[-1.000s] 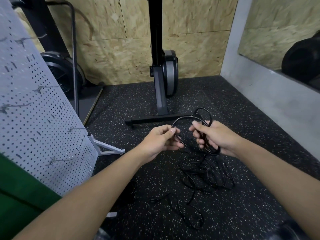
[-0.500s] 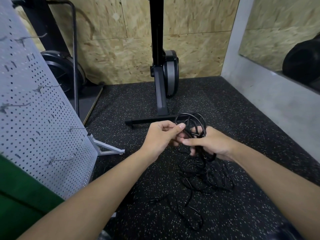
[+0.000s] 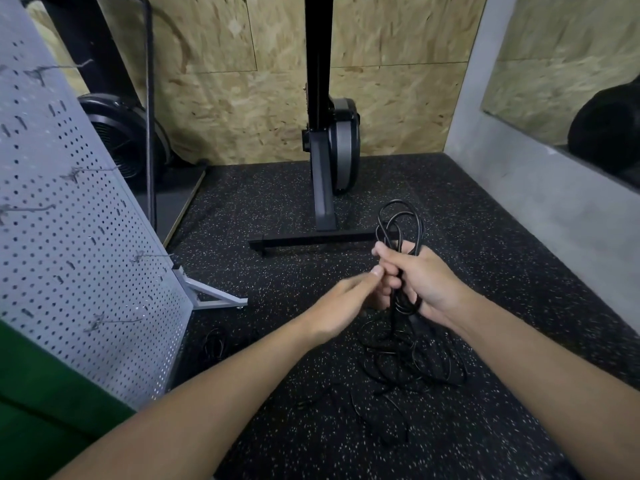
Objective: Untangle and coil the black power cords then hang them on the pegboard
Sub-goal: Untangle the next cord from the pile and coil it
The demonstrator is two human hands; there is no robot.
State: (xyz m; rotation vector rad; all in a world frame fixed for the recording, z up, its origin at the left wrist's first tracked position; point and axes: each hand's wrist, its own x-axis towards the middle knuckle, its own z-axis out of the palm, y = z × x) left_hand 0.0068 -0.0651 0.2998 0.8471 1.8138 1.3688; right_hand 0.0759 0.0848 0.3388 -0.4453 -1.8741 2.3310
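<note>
Progress: judged early. A few turns are gathered into black cord loops point(image 3: 394, 233), most of the length lies in a loose tangle of thin black power cord point(image 3: 412, 365), and nothing is hung on the grey perforated metal pegboard point(image 3: 69, 254).
Left to do: the rest is to be drawn free, coiled and hung.
Tangle: found just below the hands and nearer than them, on the black speckled rubber floor point(image 3: 502, 254). Strands are led up from it into the right hand.
Left hand: the left hand point(image 3: 341, 301) is set against the right hand, its fingers reaching to the gathered strands. Blur hides whether a strand is pinched, so that cannot be told.
Right hand: the right hand point(image 3: 427, 282) is closed round the loops, which stand above the fist and hang beneath it.
Cord's look: thin and limp, with uneven loops crossing one another, not yet a neat coil.
Pegboard: placed well to the left of the left hand, its wire hooks point(image 3: 114, 320) seen without cord.
Beyond the hands: a black upright machine stand point(image 3: 323, 188) is seen.
</note>
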